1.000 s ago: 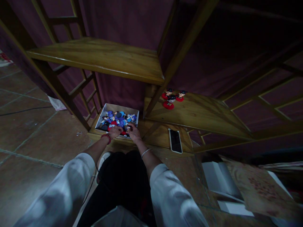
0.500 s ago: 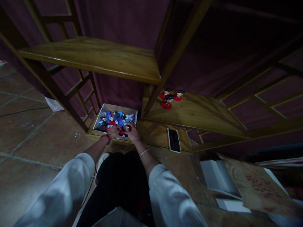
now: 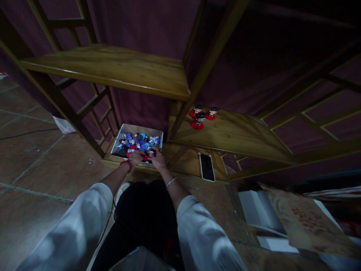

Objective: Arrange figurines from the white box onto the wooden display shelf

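Observation:
A white cardboard box (image 3: 118, 137) on the low wooden ledge holds several small figurines (image 3: 141, 138) in blue, purple, black and red, jumbled together. Over its front edge, my right hand (image 3: 159, 159) has its fingers closed around a dark-haired figurine (image 3: 152, 153). My left hand (image 3: 136, 156) meets it from the other side, fingers pinched at a red part (image 3: 145, 158) that looks like the figurine's round base. The fingertips partly hide this piece. Three figurines with black hair and round red bases (image 3: 197, 125) stand grouped on the higher shelf to the right.
A phone (image 3: 207, 167) in a pale case lies on the ledge right of the box. The wooden shelf unit (image 3: 113, 69) has a board above the box and a slanting upright (image 3: 194, 92) beside it. White cartons (image 3: 261, 210) and a patterned cloth (image 3: 307, 222) lie lower right.
Both hands stay at the box's front edge, with the figurine held between them and only slight finger movement. The whole view has shifted a little; the shelf figurines are unchanged.

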A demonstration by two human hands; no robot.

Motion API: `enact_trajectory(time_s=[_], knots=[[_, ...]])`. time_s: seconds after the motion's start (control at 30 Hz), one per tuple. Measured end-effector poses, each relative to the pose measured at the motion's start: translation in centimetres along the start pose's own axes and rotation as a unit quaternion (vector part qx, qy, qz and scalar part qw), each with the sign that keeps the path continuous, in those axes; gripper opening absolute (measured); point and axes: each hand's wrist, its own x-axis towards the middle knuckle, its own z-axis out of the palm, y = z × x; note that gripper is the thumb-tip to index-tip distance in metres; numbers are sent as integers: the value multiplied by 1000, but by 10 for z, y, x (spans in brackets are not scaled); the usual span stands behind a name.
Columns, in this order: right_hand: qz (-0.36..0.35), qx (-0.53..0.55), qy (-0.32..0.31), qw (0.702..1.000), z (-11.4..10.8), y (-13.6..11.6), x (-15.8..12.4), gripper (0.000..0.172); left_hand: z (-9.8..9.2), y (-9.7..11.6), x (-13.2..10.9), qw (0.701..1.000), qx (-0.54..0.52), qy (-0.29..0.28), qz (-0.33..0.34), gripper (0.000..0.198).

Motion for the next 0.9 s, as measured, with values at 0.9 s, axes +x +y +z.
enact_trajectory(time_s=[0.9], knots=[[55,390,11,919,-1,-2,-12,39,2,6,-23,992,-71,105,25,32]])
